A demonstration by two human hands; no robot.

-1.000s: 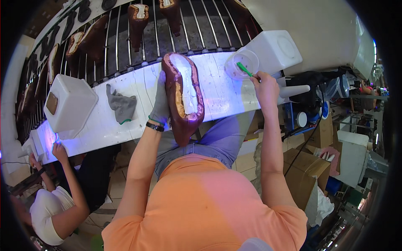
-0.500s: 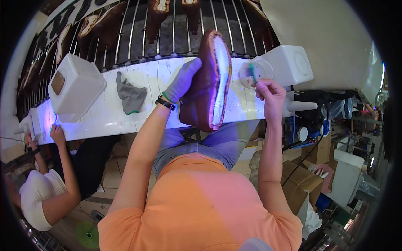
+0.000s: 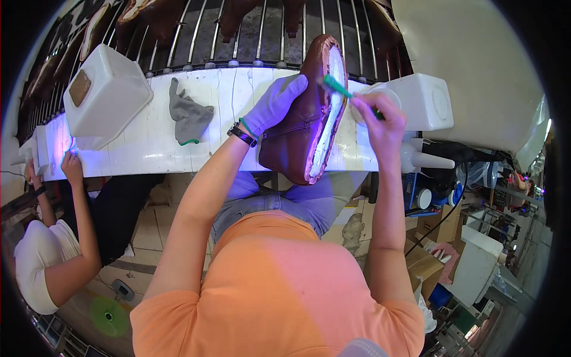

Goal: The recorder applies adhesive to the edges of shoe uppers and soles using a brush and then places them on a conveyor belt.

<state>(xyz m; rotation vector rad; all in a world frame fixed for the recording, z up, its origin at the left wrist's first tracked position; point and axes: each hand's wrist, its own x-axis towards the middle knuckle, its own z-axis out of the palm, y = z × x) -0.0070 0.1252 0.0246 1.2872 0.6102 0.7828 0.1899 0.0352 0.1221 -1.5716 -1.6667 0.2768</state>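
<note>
A brown leather boot (image 3: 286, 143) with a side zip stands tilted over the table's front edge, its pale, unsoled underside turned to the right. My left hand (image 3: 276, 106), in a grey glove, is closed round the boot's upper from the left. My bare right hand (image 3: 383, 121) pinches a small green-handled brush (image 3: 340, 89). The brush's bristles are at the underside's left edge, near the toe end; whether they touch cannot be made out. Just behind my right hand is a round whitish tub (image 3: 389, 94), partly hidden.
A loose grey glove (image 3: 191, 113) lies on the white table (image 3: 232, 89). White plastic jugs stand left (image 3: 107, 98) and right (image 3: 425, 101). Beyond runs a metal roller rack (image 3: 262, 35) holding several brown boots. At far left, a co-worker's hand (image 3: 72, 168) is at the table.
My right hand has brought the brush from the tub leftward to the boot's underside. The boot has shifted slightly right in the picture, still in my left hand.
</note>
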